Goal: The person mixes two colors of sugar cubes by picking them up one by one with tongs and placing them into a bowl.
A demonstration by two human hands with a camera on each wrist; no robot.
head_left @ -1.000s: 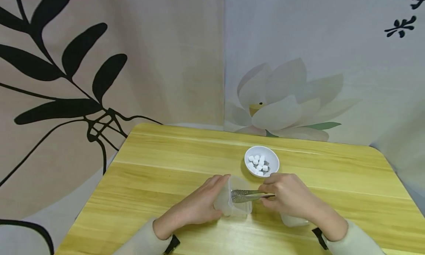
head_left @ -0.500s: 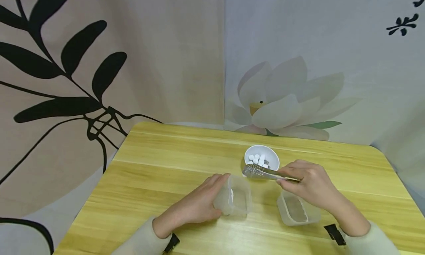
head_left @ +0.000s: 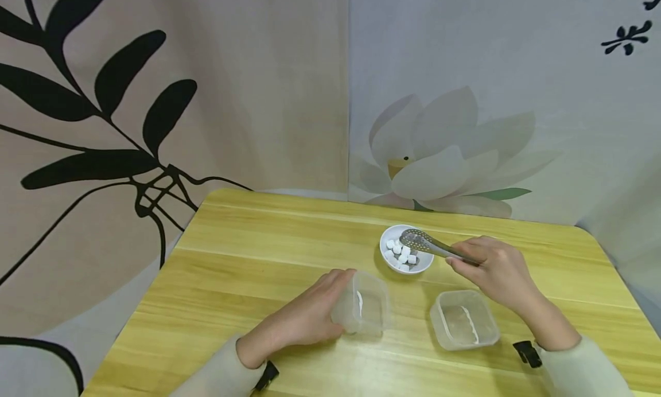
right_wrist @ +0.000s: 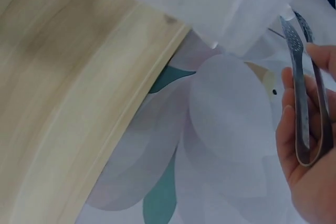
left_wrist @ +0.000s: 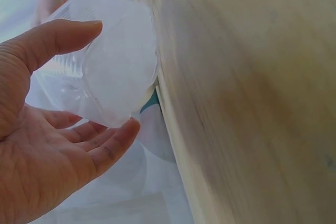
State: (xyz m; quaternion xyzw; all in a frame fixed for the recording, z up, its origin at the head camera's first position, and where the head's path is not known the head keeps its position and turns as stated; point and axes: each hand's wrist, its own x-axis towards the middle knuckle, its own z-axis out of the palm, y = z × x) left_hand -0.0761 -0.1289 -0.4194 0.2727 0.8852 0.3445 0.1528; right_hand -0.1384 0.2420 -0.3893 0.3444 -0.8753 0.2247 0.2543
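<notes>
My left hand (head_left: 304,316) grips a clear plastic container (head_left: 376,305), which is tipped on its side with its mouth facing right. Thumb on one side and fingers on the other hold it in the left wrist view. In my right hand (head_left: 498,271) is a pair of metal tongs (right_wrist: 298,77) with perforated ends. Their tips reach over the white bowl (head_left: 384,256), where several small white cubes (head_left: 404,259) lie. Whether anything sits between the tips, I cannot tell.
A second clear container (head_left: 454,343) stands upright on the wooden table (head_left: 268,236), in front of the right hand. A printed curtain (head_left: 289,87) hangs behind the table's far edge.
My right hand has drawn the tongs out of the tipped container and carried them back and right, over the bowl. The second container has come fully into sight. The left hand stays put.
</notes>
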